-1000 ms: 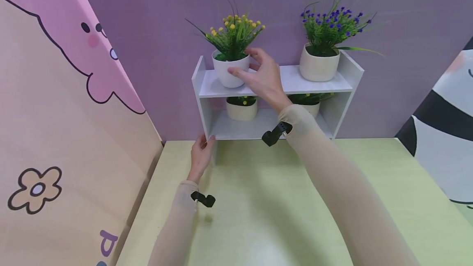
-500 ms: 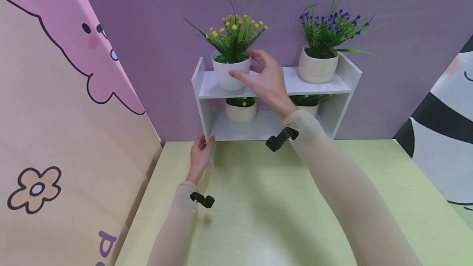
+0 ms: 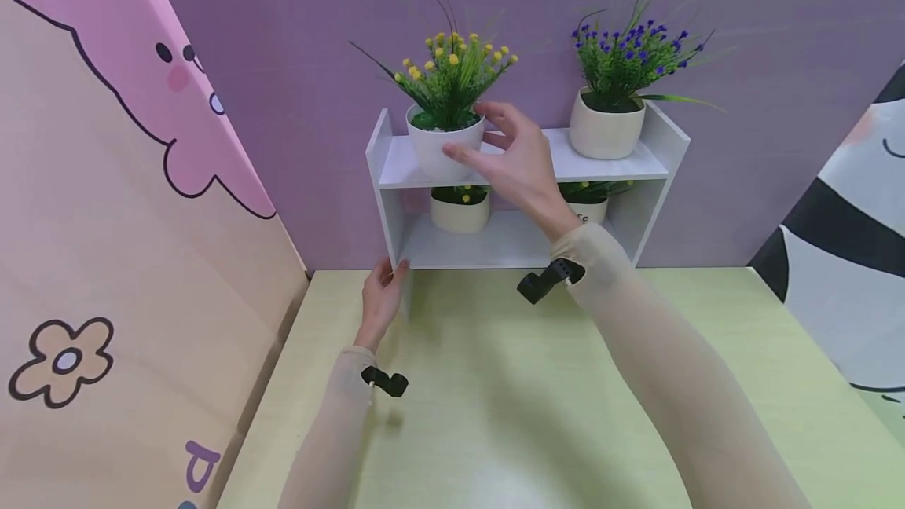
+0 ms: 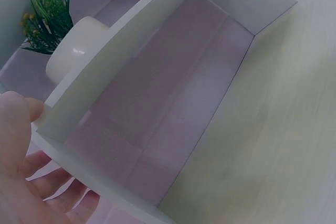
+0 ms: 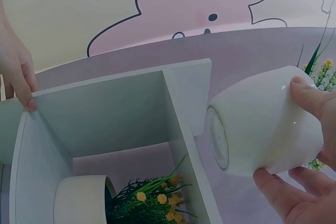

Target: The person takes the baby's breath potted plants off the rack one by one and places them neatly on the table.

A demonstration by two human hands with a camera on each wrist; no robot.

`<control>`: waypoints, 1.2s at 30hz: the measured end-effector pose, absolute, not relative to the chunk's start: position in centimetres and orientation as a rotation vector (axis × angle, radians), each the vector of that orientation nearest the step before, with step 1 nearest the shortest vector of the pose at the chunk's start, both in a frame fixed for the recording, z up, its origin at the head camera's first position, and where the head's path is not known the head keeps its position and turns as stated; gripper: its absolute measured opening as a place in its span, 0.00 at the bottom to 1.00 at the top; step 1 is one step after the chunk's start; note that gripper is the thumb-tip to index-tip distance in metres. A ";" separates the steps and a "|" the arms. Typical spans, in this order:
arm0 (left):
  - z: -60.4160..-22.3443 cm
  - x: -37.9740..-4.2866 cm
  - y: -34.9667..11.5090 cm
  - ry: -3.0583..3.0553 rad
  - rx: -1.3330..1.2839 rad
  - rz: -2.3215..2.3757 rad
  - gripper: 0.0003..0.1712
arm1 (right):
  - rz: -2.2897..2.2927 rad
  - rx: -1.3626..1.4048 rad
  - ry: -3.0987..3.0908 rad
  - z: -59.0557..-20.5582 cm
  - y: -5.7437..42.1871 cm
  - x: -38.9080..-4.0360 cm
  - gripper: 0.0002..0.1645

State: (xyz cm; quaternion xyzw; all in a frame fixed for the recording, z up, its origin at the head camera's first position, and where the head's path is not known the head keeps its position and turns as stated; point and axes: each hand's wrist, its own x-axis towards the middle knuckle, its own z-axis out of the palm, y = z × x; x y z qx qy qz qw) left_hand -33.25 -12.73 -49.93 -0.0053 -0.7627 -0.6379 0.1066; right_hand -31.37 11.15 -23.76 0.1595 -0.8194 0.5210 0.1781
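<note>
My right hand [image 3: 519, 155] grips a white flower pot [image 3: 431, 149] by its right side, thumb in front and fingers behind. Yellow flowers with green leaves [image 3: 452, 77] grow from it. The pot is at the left of the top board of a white two-tier shelf [image 3: 523, 238]. In the right wrist view the base of the pot [image 5: 262, 124] shows, with a gap between it and the board. My left hand [image 3: 382, 301] holds the shelf's lower left side; in the left wrist view its thumb lies at the front edge and its fingers [image 4: 68, 198] are outside the side panel.
A cream pot with purple flowers [image 3: 606, 128] stands at the top right of the shelf. Two cream pots, left [image 3: 459, 214] and right [image 3: 592, 209], sit on the lower board. Below is a pale table [image 3: 495, 415]; purple wall [image 3: 283, 85] rises behind.
The white pot in my right hand has come slightly toward me and to the right. My right forearm has drawn back a little; my left hand stays on the shelf.
</note>
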 end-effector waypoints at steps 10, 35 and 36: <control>-49.8 -33.2 -12.9 -2.251 -0.010 -1.884 0.34 | 1.510 0.513 -2.243 -24.5 11.1 -30.6 0.45; -49.8 -33.2 -13.1 -2.250 -0.020 -1.927 0.35 | 1.613 0.563 -2.223 -26.7 10.9 -28.3 0.44; -49.8 -33.2 -13.1 -2.247 -0.021 -1.929 0.35 | 1.613 0.566 -2.224 -26.7 10.9 -28.2 0.44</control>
